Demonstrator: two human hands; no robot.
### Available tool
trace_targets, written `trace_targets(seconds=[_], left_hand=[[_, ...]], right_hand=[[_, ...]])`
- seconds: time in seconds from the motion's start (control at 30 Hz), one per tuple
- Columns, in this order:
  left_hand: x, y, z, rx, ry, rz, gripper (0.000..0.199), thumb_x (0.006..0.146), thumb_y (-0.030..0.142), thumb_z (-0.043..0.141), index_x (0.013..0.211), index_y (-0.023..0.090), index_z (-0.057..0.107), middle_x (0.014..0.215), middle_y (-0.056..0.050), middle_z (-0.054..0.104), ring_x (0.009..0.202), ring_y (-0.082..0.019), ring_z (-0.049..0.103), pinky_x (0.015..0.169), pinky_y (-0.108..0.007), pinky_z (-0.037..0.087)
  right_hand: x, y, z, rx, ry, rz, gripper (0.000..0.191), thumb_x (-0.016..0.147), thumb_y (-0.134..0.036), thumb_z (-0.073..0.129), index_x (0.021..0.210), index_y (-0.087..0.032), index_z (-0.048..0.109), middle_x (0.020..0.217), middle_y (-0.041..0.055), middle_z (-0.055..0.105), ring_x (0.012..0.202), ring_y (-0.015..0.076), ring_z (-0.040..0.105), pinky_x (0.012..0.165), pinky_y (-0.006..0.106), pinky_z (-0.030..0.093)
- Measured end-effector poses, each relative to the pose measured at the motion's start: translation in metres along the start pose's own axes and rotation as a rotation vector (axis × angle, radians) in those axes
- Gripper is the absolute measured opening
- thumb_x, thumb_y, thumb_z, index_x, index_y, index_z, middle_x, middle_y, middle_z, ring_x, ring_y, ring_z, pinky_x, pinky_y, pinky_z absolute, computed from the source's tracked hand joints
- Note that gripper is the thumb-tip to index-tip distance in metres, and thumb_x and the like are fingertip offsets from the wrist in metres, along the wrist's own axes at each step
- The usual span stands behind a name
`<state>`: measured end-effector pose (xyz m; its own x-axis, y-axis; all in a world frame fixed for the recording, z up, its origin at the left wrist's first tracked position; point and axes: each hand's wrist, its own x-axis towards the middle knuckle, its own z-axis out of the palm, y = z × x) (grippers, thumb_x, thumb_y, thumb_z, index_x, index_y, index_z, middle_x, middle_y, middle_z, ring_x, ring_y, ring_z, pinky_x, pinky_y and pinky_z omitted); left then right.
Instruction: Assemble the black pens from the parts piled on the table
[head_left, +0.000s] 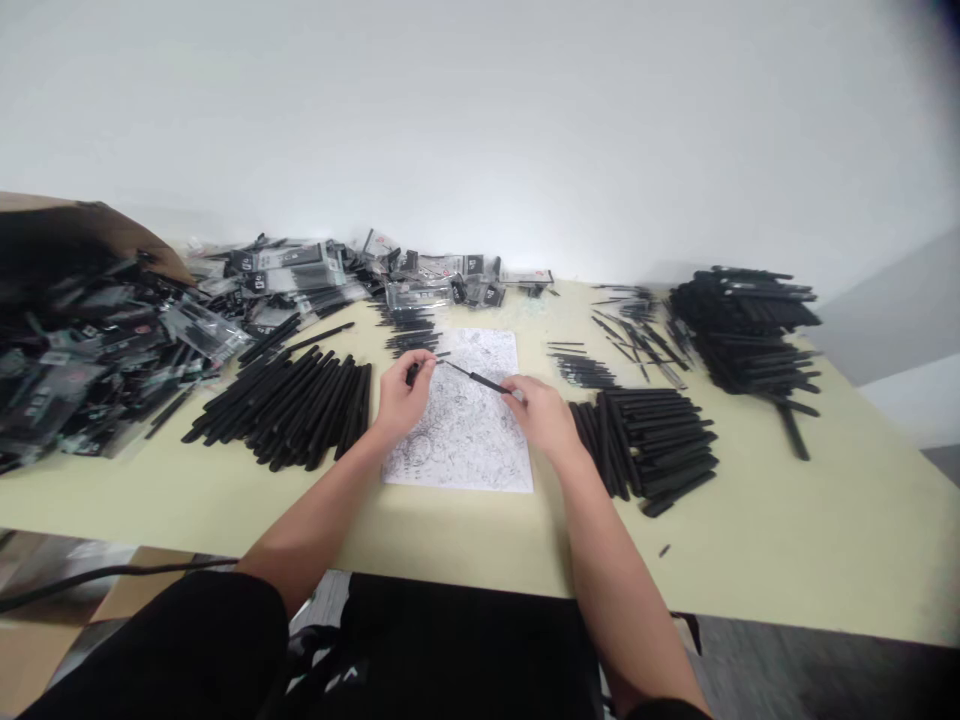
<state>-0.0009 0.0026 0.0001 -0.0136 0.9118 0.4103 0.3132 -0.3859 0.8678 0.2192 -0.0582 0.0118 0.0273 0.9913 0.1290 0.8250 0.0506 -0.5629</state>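
Observation:
Between the fingers of my right hand (544,412) is a slim black pen (489,383), its thin tip pointing left toward my other hand. My left hand (403,395) is closed in a pinch around a small dark piece (412,374), mostly covered by the fingers. Both hands are over a white sheet of paper (480,465) covered in scribbles. Left of the sheet lies a fanned pile of black pen barrels (300,410). A similar pile of black barrels (660,445) sits beside my right wrist. Thin dark sticks (409,330) lie just beyond my left hand.
Clear packets with black contents (292,270) heap along the back left, spilling near a cardboard box (142,240). More thin sticks (585,370) lie right of the paper. A tall stack of black pieces (750,330) stands at the right on the yellowish table (825,540).

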Motion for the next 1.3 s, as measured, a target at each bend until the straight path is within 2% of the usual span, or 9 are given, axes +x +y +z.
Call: trace_targets(seconds=[0.13,0.77,0.93,1.07,1.17,1.3], left_hand=[[0.0,0.001,0.0,-0.029,0.009,0.005,0.015,0.086,0.031,0.058,0.088,0.018,0.066,0.066,0.003,0.057,0.054,-0.009,0.042,0.052,-0.021,0.036],[-0.001,-0.001,0.001,0.007,-0.013,0.02,0.015,0.087,0.029,0.056,0.089,0.018,0.066,0.072,0.002,0.062,0.054,-0.008,0.044,0.052,-0.021,0.038],[0.0,-0.003,-0.003,0.142,-0.042,0.112,0.017,0.09,0.029,0.054,0.092,0.019,0.067,0.077,0.001,0.066,0.057,-0.009,0.05,0.056,-0.022,0.041],[0.001,-0.004,-0.006,0.217,-0.067,0.18,0.017,0.092,0.028,0.053,0.092,0.019,0.067,0.08,0.0,0.068,0.059,-0.01,0.053,0.058,-0.022,0.043],[0.002,-0.005,-0.006,0.234,-0.085,0.203,0.017,0.092,0.026,0.052,0.092,0.018,0.066,0.081,-0.001,0.07,0.061,-0.011,0.055,0.06,-0.022,0.045],[0.002,-0.005,-0.005,0.232,-0.124,0.243,0.016,0.093,0.026,0.051,0.091,0.018,0.065,0.084,-0.002,0.07,0.064,-0.011,0.057,0.061,-0.022,0.046]], right_hand=[[0.0,0.001,0.001,-0.004,-0.001,0.002,0.021,0.09,-0.024,0.054,0.105,-0.028,0.068,0.106,0.0019,0.07,0.074,0.0159,0.059,0.066,0.028,0.04],[0.0,0.001,0.001,0.002,0.016,-0.014,0.021,0.088,-0.022,0.056,0.103,-0.028,0.069,0.102,0.0023,0.07,0.071,0.0162,0.058,0.065,0.029,0.041],[0.002,0.006,0.002,0.084,0.117,-0.09,0.022,0.089,-0.022,0.052,0.102,-0.024,0.069,0.103,0.0063,0.067,0.075,0.0179,0.06,0.072,0.033,0.046],[0.006,0.011,0.002,0.188,0.233,-0.157,0.022,0.09,-0.025,0.05,0.102,-0.021,0.068,0.101,0.0073,0.065,0.071,0.017,0.058,0.076,0.035,0.049],[0.008,0.012,0.002,0.294,0.306,-0.158,0.023,0.091,-0.031,0.049,0.1,-0.02,0.067,0.099,0.0075,0.064,0.072,0.017,0.058,0.072,0.033,0.049],[0.009,0.009,0.002,0.427,0.304,-0.093,0.027,0.092,-0.04,0.048,0.099,-0.02,0.065,0.096,0.0067,0.064,0.074,0.0167,0.059,0.063,0.029,0.046]])
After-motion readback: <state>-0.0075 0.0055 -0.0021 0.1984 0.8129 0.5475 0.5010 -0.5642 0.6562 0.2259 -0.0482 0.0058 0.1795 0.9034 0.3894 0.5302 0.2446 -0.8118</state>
